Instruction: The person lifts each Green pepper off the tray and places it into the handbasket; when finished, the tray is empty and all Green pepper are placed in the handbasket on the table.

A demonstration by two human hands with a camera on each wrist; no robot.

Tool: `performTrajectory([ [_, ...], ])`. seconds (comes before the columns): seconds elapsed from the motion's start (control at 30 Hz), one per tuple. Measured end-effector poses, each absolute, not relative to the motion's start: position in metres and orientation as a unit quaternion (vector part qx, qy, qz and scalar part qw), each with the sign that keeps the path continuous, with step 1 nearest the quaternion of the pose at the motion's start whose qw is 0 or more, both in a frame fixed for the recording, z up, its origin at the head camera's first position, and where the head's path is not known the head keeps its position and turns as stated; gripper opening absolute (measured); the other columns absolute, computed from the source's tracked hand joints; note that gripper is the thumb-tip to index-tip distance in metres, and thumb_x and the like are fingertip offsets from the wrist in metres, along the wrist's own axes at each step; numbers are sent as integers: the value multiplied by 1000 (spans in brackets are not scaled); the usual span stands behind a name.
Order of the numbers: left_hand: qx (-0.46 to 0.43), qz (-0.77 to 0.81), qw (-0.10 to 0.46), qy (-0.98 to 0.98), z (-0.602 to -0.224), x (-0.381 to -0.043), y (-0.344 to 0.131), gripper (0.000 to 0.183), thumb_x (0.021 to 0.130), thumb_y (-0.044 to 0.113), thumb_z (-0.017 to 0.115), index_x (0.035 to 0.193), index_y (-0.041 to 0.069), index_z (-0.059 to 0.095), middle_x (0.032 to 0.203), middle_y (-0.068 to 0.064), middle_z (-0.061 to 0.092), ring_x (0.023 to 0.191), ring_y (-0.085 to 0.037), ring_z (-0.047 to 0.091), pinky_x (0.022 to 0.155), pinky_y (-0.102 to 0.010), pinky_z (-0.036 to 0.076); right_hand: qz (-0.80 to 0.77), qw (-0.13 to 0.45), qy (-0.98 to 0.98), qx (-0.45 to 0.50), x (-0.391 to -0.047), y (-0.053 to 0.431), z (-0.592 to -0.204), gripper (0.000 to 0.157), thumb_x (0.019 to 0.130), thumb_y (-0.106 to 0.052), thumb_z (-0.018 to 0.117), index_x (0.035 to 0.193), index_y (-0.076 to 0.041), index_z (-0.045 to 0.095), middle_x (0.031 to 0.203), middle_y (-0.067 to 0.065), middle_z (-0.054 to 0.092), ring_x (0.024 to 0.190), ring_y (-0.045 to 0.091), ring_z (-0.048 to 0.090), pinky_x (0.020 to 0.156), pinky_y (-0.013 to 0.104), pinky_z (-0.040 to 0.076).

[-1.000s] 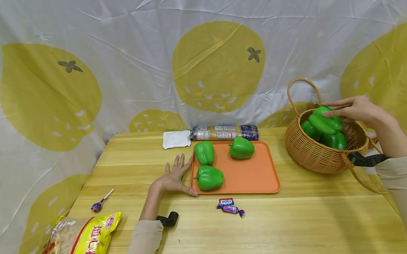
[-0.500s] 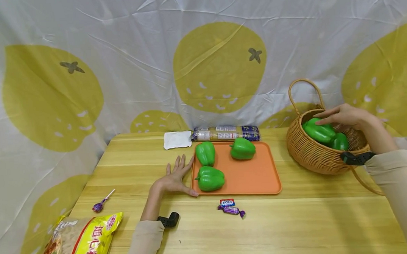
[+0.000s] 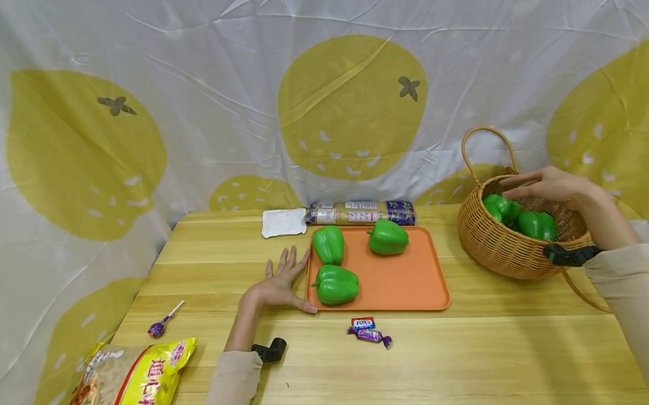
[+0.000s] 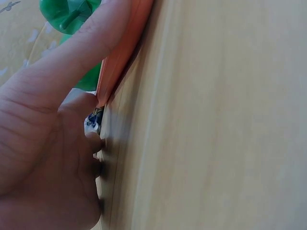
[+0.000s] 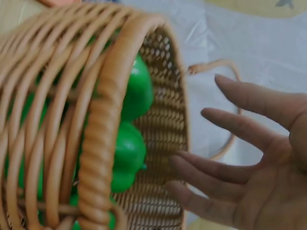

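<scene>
Over the mouth of a wicker basket [image 3: 506, 249], my right hand [image 3: 563, 189] hovers with fingers extended and holds nothing. Inside the basket lie green bell peppers, one toward the left [image 3: 500, 208] and another by the middle [image 3: 536, 224]; the right wrist view shows a gap between my fingers [image 5: 230, 120] and the peppers. My left hand [image 3: 276, 286] is spread at the left edge of an orange tray [image 3: 399, 284], its thumb touching the rim. On that tray sit a front-left pepper [image 3: 336, 285], a back-left pepper [image 3: 329, 245] and a back-middle pepper [image 3: 388, 237].
Behind the tray lie a long clear-and-blue packet [image 3: 360, 213] and a white packet [image 3: 283, 222]. Two wrapped candies [image 3: 369, 334] lie in front. A lollipop [image 3: 157, 329] and a yellow food bag [image 3: 131, 386] are at the left. A patterned cloth [image 3: 233, 110] hangs behind the table.
My right hand lowered a bell pepper into the basket and let it go; the pepper now rests among the others. My left hand has stayed at the tray.
</scene>
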State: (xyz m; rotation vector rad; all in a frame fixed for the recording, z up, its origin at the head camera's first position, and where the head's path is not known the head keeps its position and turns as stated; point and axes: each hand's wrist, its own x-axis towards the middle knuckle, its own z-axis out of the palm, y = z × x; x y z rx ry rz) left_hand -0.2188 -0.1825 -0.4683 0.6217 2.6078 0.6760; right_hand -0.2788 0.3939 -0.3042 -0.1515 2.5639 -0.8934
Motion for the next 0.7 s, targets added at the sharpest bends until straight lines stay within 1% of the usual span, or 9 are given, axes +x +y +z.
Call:
performTrajectory([
  [0.03,221,242,188,926,-468,-219,-182,133,62,59,83,156,22,-3,159,-22,-19,147,-41,-21,111,-70,-15,-318,198,925,-60,-277,391,-303,66,96,-45,56,148,-9,39,154,31,24,134,53,33,100,58,44],
  [0.13,220,243,189,926,-468,-219,-182,133,62,59,83,156,22,-3,159,-22,-19,147,-41,-21,111,-69,-15,-301,160,937,-72,-271,378,-296,66,96,-46,53,149,-9,37,151,29,34,134,51,35,100,62,40],
  [0.2,219,243,191,925,-467,-219,-182,132,62,59,82,156,22,-3,159,-22,-20,147,-41,-21,111,-69,-15,-285,131,946,-79,-266,365,-291,66,97,-48,52,149,-11,36,146,27,43,131,47,42,98,58,43],
  [0.27,218,242,193,925,-466,-218,-182,132,63,59,82,156,23,-3,159,-21,-20,147,-40,-22,112,-68,-16,-282,116,948,-91,-259,351,-286,65,98,-47,50,151,-14,34,144,25,48,130,44,45,98,56,44],
  [0.37,218,241,195,925,-466,-218,-182,131,63,59,82,156,24,-3,160,-20,-20,147,-39,-22,112,-68,-16,-300,101,941,-122,-250,327,-284,62,98,-44,51,152,-21,31,149,19,43,134,40,43,100,55,43],
  [0.47,217,239,194,926,-466,-218,-182,131,63,59,82,156,24,-4,160,-20,-20,147,-39,-22,112,-68,-16,-320,92,929,-162,-244,300,-292,61,97,-42,54,152,-31,29,155,13,35,137,37,39,101,59,40],
  [0.6,217,240,192,926,-466,-218,-182,131,64,59,82,156,24,-3,160,-20,-20,147,-39,-22,112,-68,-16,-331,84,918,-202,-242,265,-314,63,95,-42,58,149,-42,26,157,8,29,140,34,35,105,63,36],
  [0.7,218,240,192,926,-467,-218,-182,131,64,59,82,156,23,-3,160,-20,-20,147,-39,-22,112,-68,-16,-351,95,905,-220,-244,242,-336,66,93,-41,61,149,-44,26,159,7,26,144,35,28,109,65,29],
])
